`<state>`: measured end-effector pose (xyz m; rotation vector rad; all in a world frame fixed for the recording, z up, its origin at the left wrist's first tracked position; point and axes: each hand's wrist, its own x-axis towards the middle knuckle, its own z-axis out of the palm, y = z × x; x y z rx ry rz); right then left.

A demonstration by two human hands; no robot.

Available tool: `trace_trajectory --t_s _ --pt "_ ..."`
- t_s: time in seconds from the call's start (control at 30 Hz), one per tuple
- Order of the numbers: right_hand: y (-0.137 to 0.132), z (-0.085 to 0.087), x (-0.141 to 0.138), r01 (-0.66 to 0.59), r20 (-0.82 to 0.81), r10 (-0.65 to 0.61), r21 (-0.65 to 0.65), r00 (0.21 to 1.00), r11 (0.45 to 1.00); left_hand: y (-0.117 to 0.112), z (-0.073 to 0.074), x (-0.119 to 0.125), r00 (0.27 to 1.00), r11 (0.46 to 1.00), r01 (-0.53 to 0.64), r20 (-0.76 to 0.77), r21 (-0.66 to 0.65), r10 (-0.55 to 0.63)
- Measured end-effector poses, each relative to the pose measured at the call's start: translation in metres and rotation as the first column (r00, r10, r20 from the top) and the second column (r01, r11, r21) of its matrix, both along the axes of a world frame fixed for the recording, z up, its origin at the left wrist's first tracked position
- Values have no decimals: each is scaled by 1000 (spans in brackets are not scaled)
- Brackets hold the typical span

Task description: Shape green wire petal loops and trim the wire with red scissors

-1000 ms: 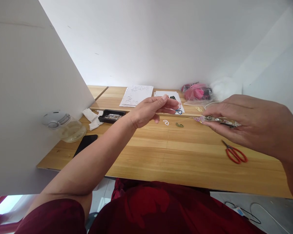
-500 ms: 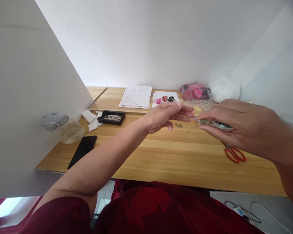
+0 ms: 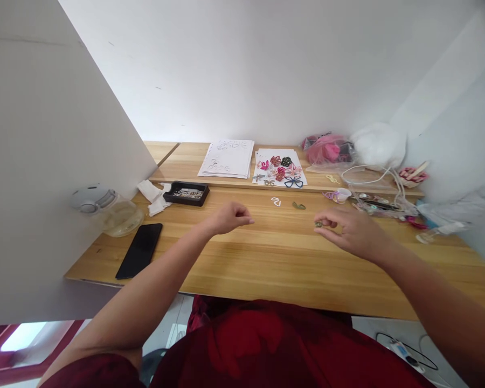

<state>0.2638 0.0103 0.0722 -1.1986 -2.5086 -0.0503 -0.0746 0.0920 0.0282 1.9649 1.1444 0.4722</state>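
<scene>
My right hand (image 3: 350,229) pinches a small round olive-gold piece, perhaps a spool of thread (image 3: 318,224), between thumb and fingertips above the table. To its left, my left hand (image 3: 232,217) is closed in a pinch. Whatever its fingers hold, if anything, is too small to make out. On the wood between and beyond the hands lie a white looped shape (image 3: 275,202) and a green looped shape (image 3: 298,206). Behind them, colourful flower and butterfly shapes (image 3: 280,173) rest on white paper (image 3: 300,157).
Drawn-on sheets (image 3: 228,161) lie at the back. At left are a black tray of small bits (image 3: 186,201), a phone (image 3: 139,250), white cloth (image 3: 149,190) and a clear jar (image 3: 119,215). At right sit a small white cup (image 3: 343,194), plastic bags (image 3: 331,153) and tangled tools (image 3: 374,202).
My right hand has moved left and down toward the table, holding the small round piece. My left hand has drawn back left, its fingers now pinched. The red-handled scissors are out of sight.
</scene>
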Motion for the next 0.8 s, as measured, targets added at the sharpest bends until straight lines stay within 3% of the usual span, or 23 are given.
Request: trace_trajectory --t_s 0.07,0.17,0.3,0.37,0.43,0.5,0.53,0.6,0.67,0.8 --pt "3 -37 8 62 -35 -67 -128 997 990 3 -21 -28 991 999 -51 -119 18 53" --pt "6 -85 18 110 -79 -137 -276 987 955 -6 -42 -53 975 992 -127 -182 26 130" --pt "11 -123 28 223 -83 -276 -392 957 892 -30 -54 -70 930 954 -279 -216 109 296" --pt "13 -130 30 279 -83 -349 -444 933 852 -44 -56 -84 868 888 -406 -213 216 449" --pt "14 -130 29 330 -96 -422 -476 902 815 -60 -57 -108 759 772 -545 -197 327 620" --pt "12 -126 26 360 -99 -459 -485 883 797 -76 -58 -137 596 619 -668 -201 414 778" --pt "11 -125 25 368 -104 -468 -481 878 796 -83 -59 -151 475 524 -717 -227 461 850" --pt "8 -123 23 376 -111 -474 -462 874 803 -95 -61 -176 289 413 -782 -316 467 904" --pt "6 -126 22 392 -108 -480 -436 871 810 -101 -63 -192 204 359 -841 -378 405 903" --pt "1 -138 22 441 -94 -509 -383 856 812 -96 -64 -196 210 350 -880 -400 320 892"
